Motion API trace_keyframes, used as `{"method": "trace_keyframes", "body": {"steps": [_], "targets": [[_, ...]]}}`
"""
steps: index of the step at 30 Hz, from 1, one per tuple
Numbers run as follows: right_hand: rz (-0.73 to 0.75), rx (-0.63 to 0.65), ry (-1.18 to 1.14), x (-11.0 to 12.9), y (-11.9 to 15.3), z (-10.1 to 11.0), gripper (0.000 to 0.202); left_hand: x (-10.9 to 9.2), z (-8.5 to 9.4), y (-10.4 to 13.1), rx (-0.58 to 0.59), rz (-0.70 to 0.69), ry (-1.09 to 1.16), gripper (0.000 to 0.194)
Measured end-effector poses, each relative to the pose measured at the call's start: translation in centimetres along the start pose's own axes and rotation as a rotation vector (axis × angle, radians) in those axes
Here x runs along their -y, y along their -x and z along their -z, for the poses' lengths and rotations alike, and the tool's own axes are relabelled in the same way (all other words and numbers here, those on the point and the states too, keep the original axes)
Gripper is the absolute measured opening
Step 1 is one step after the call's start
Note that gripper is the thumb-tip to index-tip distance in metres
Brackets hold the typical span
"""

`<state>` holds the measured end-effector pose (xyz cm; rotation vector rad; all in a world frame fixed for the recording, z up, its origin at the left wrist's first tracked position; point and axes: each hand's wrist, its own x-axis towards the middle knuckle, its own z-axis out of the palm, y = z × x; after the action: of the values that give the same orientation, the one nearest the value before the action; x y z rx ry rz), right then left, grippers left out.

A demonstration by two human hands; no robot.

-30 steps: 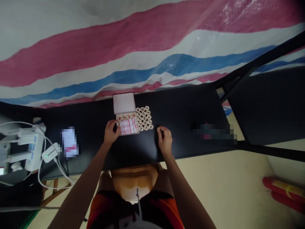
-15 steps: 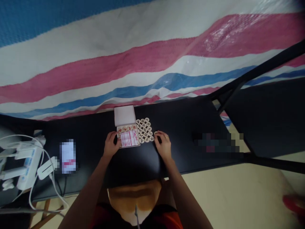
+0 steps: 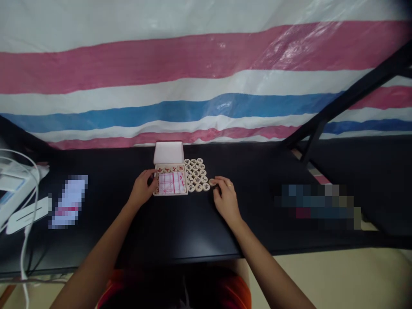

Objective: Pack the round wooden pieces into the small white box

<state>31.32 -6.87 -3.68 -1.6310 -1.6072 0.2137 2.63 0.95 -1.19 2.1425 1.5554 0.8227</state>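
Note:
Near the middle of the black table (image 3: 167, 231) lies a small open box (image 3: 170, 194) of round xiangqi pieces. Red-marked pieces (image 3: 167, 170) show along its far side, and a folded paper board (image 3: 170, 183) with pink lines covers the others. My left hand (image 3: 142, 189) rests at the box's left edge, thumb and forefinger apart. Just right of the box, black-marked pieces (image 3: 196, 174) lie face up in close rows of three. Beyond the near row's right end, my right hand (image 3: 227, 199) has its fingertips on a single piece (image 3: 212, 182), its marking hidden.
The white box lid (image 3: 169, 152) stands behind the box. White cables and a charger (image 3: 28, 214) lie at the left, near a blurred pale item (image 3: 70, 201). Another blurred item (image 3: 317, 201) is at the right. A striped sheet (image 3: 193, 56) hangs behind the table.
The camera view has tilted and shifted. Both hands stay by the same things, the left at the box and the right at the lone piece. The rows of pieces look unchanged.

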Motion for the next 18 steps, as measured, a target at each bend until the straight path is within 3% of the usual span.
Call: {"method": "trace_keyframes", "body": {"steps": [7,12,18], "targets": [[0.156,-0.061,0.091,-0.1,0.7,0.7,0.023,-0.3,-0.2,0.5,0.028,-0.044,-0.020,0.031],[0.218,-0.056,0.137,2.8,1.0,0.6,0.020,-0.1,-0.2,0.8,0.014,-0.045,0.018,0.033],[0.355,0.001,0.073,6.1,2.0,-1.9,0.020,0.8,0.0,0.5,0.061,-0.077,0.082,0.035]]}}
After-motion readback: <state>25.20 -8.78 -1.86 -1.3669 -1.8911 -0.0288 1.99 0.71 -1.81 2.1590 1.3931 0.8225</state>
